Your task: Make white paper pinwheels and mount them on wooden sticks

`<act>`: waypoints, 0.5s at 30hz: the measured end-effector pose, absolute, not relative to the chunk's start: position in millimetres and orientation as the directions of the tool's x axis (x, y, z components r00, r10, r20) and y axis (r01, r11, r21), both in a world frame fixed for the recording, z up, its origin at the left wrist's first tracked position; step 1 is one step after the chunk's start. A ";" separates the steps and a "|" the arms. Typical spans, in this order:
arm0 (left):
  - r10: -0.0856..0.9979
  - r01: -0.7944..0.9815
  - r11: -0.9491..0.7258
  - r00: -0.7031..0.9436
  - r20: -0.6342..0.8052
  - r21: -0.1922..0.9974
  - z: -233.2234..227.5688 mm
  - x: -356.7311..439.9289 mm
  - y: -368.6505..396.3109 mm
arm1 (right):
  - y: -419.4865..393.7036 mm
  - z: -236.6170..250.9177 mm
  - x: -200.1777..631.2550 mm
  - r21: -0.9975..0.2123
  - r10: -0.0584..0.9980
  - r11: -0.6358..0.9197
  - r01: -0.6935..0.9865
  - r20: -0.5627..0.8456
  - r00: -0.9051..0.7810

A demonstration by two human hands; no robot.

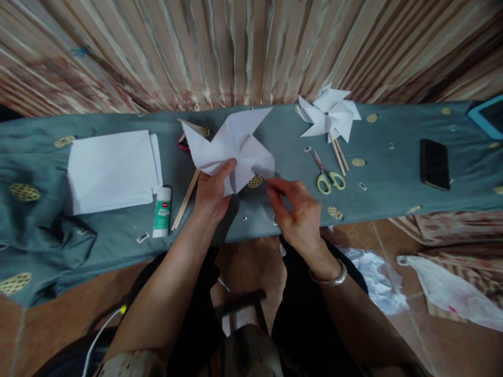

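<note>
One paper pinwheel (242, 146) hovers above the cloth-covered table (393, 178), left hand (212, 191) clamping near its centre, apparently securing folds; right hand (297, 210) fingertips close together beside a blade, hold unclear

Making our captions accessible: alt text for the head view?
A person's left hand holds a white paper pinwheel over a green cloth, the right hand near the pinwheel's edge. Paper sheets, a glue stick and wooden sticks are on the left; more pinwheels, scissors and a phone on the right.
</note>
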State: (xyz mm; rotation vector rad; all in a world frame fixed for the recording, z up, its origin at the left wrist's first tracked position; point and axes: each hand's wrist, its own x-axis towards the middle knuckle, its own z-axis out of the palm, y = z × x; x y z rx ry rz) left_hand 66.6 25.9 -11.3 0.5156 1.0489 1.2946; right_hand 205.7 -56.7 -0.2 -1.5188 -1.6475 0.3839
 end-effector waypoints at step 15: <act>0.943 -0.518 0.242 -0.072 -0.324 0.820 -7.1 58.7 18.7 | -66.0 -22.0 183.7 -0.543 0.932 0.353 0.762 0.131 -0.339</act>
